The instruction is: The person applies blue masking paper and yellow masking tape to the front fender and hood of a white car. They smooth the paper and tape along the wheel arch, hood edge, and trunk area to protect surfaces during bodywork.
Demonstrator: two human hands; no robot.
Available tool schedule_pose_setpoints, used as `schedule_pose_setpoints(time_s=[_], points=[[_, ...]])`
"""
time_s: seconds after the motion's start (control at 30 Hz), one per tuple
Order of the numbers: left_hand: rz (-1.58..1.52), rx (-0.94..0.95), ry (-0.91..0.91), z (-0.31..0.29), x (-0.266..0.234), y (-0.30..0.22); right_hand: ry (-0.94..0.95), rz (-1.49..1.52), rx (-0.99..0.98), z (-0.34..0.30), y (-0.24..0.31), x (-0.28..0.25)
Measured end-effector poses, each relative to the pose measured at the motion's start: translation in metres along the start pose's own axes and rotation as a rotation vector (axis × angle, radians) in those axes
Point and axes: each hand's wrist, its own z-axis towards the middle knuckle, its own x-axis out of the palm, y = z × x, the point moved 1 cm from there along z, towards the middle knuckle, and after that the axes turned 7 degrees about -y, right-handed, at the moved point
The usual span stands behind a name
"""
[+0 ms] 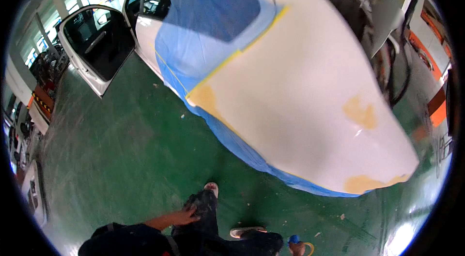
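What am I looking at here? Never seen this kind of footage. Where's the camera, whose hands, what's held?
There is one picture, from a wide fisheye camera worn on a person's head and looking down, so straight edges bend toward the rim. No robot is involved, just a person with bare hands.

Ahead is a white car body panel with tan filler patches, its window area covered in blue masking film edged with yellow tape. An open car door stands to the left. The floor is green.

At the bottom edge are the person's legs and shoes. The left hand rests on the left thigh, holding nothing. The right hand is mostly cut off by the rim; it seems to grip something blue and yellow, but I cannot tell what.
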Motion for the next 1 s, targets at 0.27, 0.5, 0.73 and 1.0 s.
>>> schedule_pose_setpoints(time_s=[0.27,0.5,0.73,1.0], points=[[0.091,0.536,-0.092,-0.154,-0.078,-0.173,0.397,0.124,-0.713,-0.247,0.215,-0.225],[0.301,1.022,-0.267,-0.189,-0.136,-0.251,0.916,0.913,-0.681,-0.341,0.309,-0.286],[-0.335,0.739,-0.35,-0.18,-0.155,-0.18,0.234,1.189,-0.617,-0.436,0.361,-0.301],[-0.571,0.659,-0.264,-0.179,-0.169,-0.163,0.157,1.001,-0.721,-0.434,0.38,-0.27]])
